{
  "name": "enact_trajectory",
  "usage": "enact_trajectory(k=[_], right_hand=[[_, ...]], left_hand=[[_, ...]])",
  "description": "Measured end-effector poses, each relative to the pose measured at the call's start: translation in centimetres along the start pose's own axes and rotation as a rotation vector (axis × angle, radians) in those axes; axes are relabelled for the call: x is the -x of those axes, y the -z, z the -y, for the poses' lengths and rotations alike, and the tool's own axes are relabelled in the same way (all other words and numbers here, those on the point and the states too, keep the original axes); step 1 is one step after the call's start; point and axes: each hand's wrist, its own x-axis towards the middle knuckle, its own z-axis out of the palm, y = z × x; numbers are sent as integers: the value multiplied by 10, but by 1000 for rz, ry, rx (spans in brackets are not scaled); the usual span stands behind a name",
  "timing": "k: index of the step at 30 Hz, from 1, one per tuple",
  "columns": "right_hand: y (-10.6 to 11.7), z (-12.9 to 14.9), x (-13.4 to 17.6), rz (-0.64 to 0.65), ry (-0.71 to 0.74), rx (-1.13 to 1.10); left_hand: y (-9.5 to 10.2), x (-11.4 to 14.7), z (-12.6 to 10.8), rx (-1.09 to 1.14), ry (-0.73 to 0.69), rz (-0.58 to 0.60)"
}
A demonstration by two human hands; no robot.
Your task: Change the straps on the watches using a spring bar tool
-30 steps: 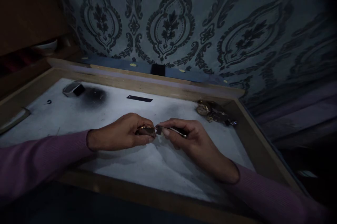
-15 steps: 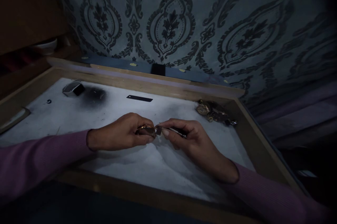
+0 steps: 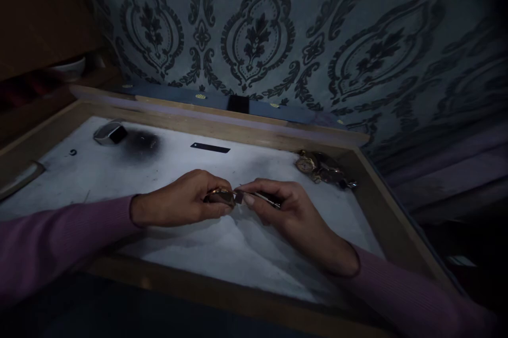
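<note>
My left hand [image 3: 190, 201] is closed around a small gold-rimmed watch [image 3: 220, 196], its edge showing between thumb and fingers. Opposite it, my right hand [image 3: 283, 206] pinches a slim tool with a shiny metal edge [image 3: 270, 199]. The tool's flat dark tip [image 3: 239, 198] meets or almost meets the watch's right edge; contact is too small to tell. Both hands hover over the white surface [image 3: 206, 253] of a shallow wooden tray. Dim light and my fingers hide most of the tool and the watch.
A black blade-like strip [image 3: 210, 147] lies behind my hands. Several watches [image 3: 317, 166] are heaped at the right. A dark boxy object [image 3: 110, 133] and a small black ring-like piece [image 3: 73, 152] lie at the left. The raised wooden rim [image 3: 238, 121] surrounds the surface.
</note>
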Motion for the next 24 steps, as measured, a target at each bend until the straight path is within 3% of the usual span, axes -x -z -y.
enact_trajectory(k=[9, 24], right_hand=[[-2, -1, -1, -33, 55, 11], [-1, 1, 1, -45, 3, -45]], left_hand=[[0, 0, 1, 23, -16, 12], [0, 0, -1, 17, -12, 15]])
